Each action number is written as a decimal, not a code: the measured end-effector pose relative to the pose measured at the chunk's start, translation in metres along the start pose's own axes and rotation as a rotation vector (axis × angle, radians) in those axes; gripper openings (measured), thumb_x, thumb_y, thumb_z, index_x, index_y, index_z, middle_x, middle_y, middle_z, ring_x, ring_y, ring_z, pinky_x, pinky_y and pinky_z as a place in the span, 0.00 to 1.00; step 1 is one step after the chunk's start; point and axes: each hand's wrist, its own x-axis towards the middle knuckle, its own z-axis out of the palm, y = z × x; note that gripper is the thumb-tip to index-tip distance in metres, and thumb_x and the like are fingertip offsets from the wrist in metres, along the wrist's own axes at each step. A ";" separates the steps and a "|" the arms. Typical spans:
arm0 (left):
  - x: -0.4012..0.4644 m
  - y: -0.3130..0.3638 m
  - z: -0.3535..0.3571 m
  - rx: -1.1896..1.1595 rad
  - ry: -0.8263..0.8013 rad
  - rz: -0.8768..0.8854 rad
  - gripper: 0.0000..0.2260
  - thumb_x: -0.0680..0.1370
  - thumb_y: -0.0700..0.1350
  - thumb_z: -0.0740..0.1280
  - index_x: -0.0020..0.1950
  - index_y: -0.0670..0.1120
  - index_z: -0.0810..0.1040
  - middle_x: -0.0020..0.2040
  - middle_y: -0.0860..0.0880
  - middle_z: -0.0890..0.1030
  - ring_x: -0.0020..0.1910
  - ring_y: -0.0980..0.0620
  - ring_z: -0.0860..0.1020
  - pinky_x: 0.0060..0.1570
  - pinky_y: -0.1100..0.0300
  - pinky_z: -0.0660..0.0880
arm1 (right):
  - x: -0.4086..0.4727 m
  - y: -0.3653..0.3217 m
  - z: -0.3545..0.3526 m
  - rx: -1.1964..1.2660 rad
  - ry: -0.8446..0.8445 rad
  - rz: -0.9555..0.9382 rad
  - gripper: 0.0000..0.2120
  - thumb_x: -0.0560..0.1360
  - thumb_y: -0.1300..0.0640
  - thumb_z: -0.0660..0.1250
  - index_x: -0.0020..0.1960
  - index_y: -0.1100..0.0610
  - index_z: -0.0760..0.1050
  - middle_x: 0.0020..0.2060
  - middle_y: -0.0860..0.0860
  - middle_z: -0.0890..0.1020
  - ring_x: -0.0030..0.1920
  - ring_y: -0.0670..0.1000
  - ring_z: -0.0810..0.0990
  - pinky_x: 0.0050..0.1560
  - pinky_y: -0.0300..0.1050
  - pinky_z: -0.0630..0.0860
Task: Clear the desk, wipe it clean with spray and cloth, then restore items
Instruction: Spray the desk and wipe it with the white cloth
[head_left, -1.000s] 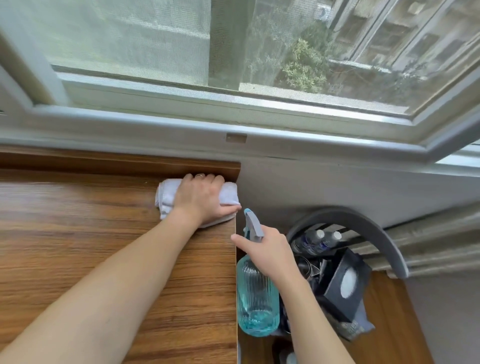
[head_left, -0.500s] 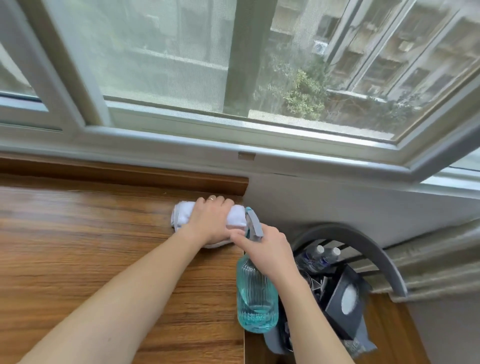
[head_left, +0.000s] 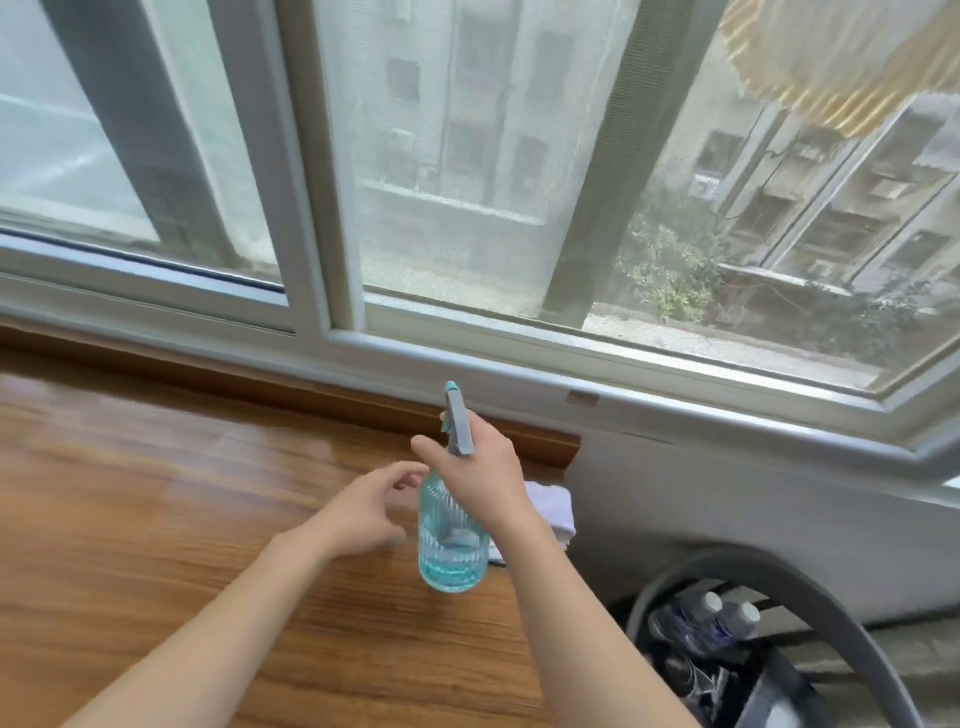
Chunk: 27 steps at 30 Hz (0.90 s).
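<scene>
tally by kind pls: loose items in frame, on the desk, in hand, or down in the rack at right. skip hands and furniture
Spray bottle: 1, held in the right hand
Cloth: 1, on the desk, partly hidden
Capped bottles: 2, in the rack
Total: 4
Other dark rack contents are too blurred to count.

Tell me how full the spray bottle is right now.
Mostly empty: blue liquid fills only the bottom part of the spray bottle, held upright by the right hand.

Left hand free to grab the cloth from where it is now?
Probably not directly: the left hand is open, but the spray bottle and the right hand gripping it sit between it and the cloth.
</scene>
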 end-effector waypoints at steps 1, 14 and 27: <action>-0.002 -0.004 -0.005 -0.019 -0.022 0.000 0.36 0.67 0.39 0.76 0.68 0.63 0.66 0.58 0.63 0.73 0.56 0.64 0.73 0.49 0.76 0.66 | 0.007 -0.003 0.008 0.006 -0.004 -0.013 0.14 0.76 0.42 0.72 0.49 0.52 0.75 0.42 0.47 0.80 0.44 0.49 0.76 0.46 0.47 0.72; 0.017 -0.022 -0.025 -0.088 0.167 -0.081 0.35 0.61 0.52 0.82 0.64 0.63 0.71 0.52 0.63 0.79 0.55 0.61 0.77 0.55 0.61 0.74 | 0.056 -0.002 0.060 0.046 -0.052 -0.129 0.19 0.73 0.44 0.76 0.56 0.52 0.75 0.45 0.49 0.79 0.46 0.50 0.78 0.51 0.50 0.78; 0.063 -0.020 -0.020 -0.085 0.314 -0.055 0.36 0.61 0.54 0.82 0.66 0.57 0.72 0.57 0.56 0.82 0.59 0.51 0.79 0.54 0.57 0.73 | 0.083 0.023 0.049 -0.025 -0.007 -0.092 0.29 0.68 0.49 0.81 0.67 0.49 0.76 0.56 0.45 0.75 0.57 0.47 0.76 0.62 0.49 0.75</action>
